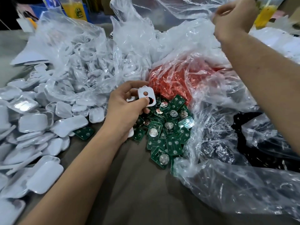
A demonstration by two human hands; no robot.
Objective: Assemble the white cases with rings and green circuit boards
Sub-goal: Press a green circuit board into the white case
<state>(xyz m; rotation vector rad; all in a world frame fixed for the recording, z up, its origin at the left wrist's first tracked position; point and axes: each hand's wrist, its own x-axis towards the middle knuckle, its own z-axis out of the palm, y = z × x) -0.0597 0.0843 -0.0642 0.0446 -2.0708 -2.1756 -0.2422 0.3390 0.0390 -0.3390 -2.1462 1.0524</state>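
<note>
White case halves [37, 120] at nine o'clock, green circuit boards [164, 137] at centre, plastic bags [227, 159] at three, crowd a grey table [138, 192].

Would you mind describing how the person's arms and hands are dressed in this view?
Both forearms are bare as far as the frame shows: no sleeves, gloves, watch, bracelets or rings are visible on the left hand or the right hand. The left thumb seems to have dark polish or a dark mark on its nail.

White case [146, 96] with round holes, one showing black. Green circuit boards [168, 127] at centre carry silver discs. Orange-red rings [175, 80] fill a clear bag. White case halves [32, 122] at left. Yellow-orange drinks [75, 8] sit at upper left, on a grey-brown table [138, 192].
</note>
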